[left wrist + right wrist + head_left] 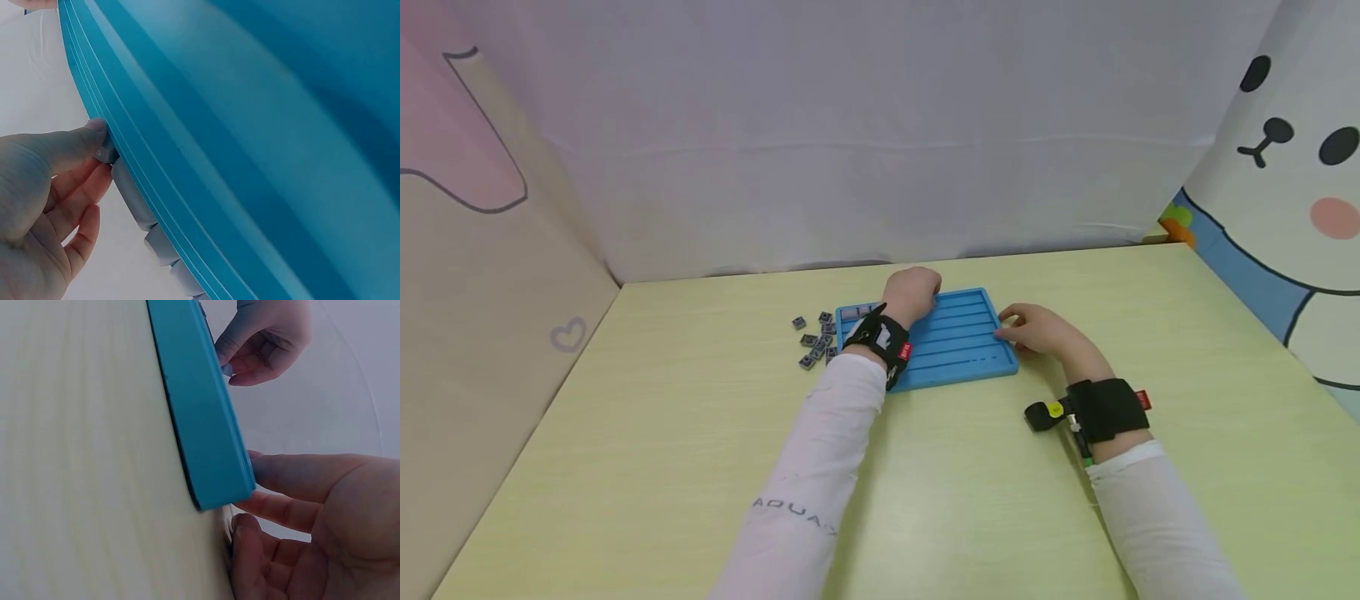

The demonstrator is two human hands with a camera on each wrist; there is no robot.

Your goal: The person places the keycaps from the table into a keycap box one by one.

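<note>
A blue grooved tray (pixel 955 342) lies flat on the pale yellow table (pixel 700 467). My left hand (pixel 912 293) is over the tray's far left part. In the left wrist view that hand (pixel 94 156) pinches a small grey tile (pixel 109 150) with the thumb against the tray's ridge (pixel 250 125), at the end of a row of grey tiles (pixel 150 231) in a groove. My right hand (pixel 1011 327) rests against the tray's right edge. In the right wrist view its thumb and fingers (pixel 250 486) lie straight against the tray's corner (pixel 200 425).
Several loose grey tiles (pixel 816 340) lie on the table just left of the tray. A few tiles (pixel 853 313) sit in the tray's far-left groove. Cloth walls close in the table at the back and both sides. Both wrists wear black camera straps.
</note>
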